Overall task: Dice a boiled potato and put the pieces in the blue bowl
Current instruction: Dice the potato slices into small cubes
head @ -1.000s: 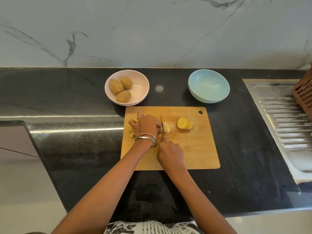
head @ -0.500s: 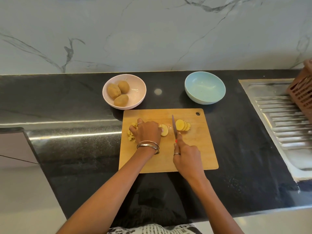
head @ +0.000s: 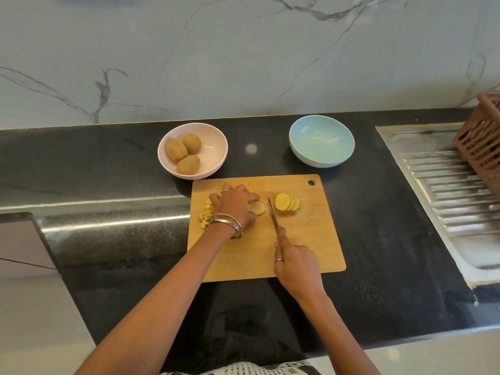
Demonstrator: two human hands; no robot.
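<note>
**Potato partly cut on board; blue bowl holds no pieces**

A wooden cutting board lies on the black table. The left hand rests palm-down on the board, its grip curled over a potato slice that shows just beyond the fingertips. Metal bangles sit at that wrist. Diced potato cubes lie in a small heap at the left of this hand, touching the board.

The right hand has its grip clamped round the handle of a knife, forefinger laid along the top. The blade points away from the person and stands between the held slice and a fanned row of potato slices to its right. Whether the edge touches the board cannot be told.

The blue bowl stands behind the board's far right corner, apart from it. A pink bowl stands behind the far left corner with three whole potatoes inside. A steel drainboard and a brown slatted basket occupy the right end.
</note>
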